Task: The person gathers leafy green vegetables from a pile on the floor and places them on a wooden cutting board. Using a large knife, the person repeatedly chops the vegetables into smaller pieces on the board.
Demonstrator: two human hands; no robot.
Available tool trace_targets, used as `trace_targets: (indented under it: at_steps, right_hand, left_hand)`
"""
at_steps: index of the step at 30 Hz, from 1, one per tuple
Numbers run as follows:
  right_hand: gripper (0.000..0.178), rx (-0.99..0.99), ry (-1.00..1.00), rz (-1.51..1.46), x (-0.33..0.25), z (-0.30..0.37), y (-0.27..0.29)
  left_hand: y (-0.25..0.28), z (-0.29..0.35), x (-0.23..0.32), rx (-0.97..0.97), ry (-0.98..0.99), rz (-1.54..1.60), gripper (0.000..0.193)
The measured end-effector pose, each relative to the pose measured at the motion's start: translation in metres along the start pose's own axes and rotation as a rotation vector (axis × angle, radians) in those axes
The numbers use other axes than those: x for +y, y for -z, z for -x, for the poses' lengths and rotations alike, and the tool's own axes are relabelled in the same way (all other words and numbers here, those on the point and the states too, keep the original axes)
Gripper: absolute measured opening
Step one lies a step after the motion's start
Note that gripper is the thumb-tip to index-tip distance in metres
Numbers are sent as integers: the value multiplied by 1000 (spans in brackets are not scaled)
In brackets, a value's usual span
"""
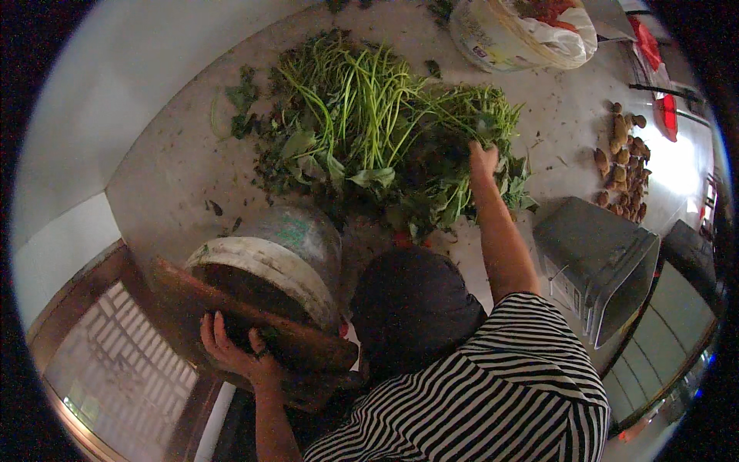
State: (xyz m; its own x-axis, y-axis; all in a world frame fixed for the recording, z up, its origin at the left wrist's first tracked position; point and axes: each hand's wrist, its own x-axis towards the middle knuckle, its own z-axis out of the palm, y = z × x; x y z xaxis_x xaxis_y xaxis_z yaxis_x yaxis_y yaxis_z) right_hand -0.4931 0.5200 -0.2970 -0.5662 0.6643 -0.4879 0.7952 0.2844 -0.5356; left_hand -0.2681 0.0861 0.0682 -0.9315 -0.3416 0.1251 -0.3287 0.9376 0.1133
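A large heap of leafy green vines (369,100) with long pale stems lies on the floor in front of me. My right hand (483,158) reaches into its right side, fingers closed around some stems. On a tilted wooden board (223,296) at the lower left rests my left hand (240,356), its fingers spread apart. Dark chopped-looking greens (269,336) lie beside its thumb; shadow hides their detail. The board leans across the mouth of a tipped white bucket (308,239), whose inside is dark.
A grey plastic bin (596,266) lies on its side at the right. Beyond it, several brown tubers (622,165) are spread on the floor. A white bucket (500,38) with a plastic bag stands at the back. A latticed wooden panel (115,354) borders the lower left.
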Motion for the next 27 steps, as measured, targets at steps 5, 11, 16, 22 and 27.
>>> trace_targets:
  at_steps: [5, 11, 16, 22, 27]
  right_hand:
    - [92, 177, 206, 395, -59, 78, -42]
    - [72, -177, 353, 428, -81, 47, 28]
    - [77, 130, 550, 575, -50, -11, 81]
    - [103, -80, 118, 281, -25, -49, 24]
    - [93, 187, 517, 724, -73, 41, -2]
  left_hand:
    - [3, -2, 5, 0, 12, 11, 59]
    - [2, 3, 2, -23, 29, 3, 59]
    - [3, 3, 3, -27, 41, 22, 59]
    - [2, 0, 2, -38, 33, 18, 59]
    - [2, 3, 4, -46, 60, 9, 59]
